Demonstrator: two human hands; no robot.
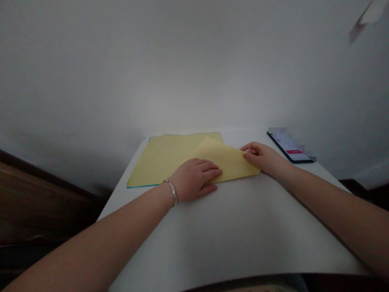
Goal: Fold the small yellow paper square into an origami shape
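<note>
A yellow sheet of paper (232,162), apparently folded, lies near the middle of the white table. My left hand (197,178), with a silver bangle at the wrist, rests flat on its left part, fingers stretched to the right. At the right end my right hand (261,158) pinches the edge of this sheet between thumb and fingers. Beneath and to the left is a larger yellow sheet (161,158), with thin blue edging showing along its left and front sides. My left hand hides part of where the two sheets overlap.
The white table (212,239) stands against a pale wall (194,73). A phone (288,146) with its screen lit lies at the back right, just beyond my right hand. Brown wooden furniture (39,202) is at the left, beside the table.
</note>
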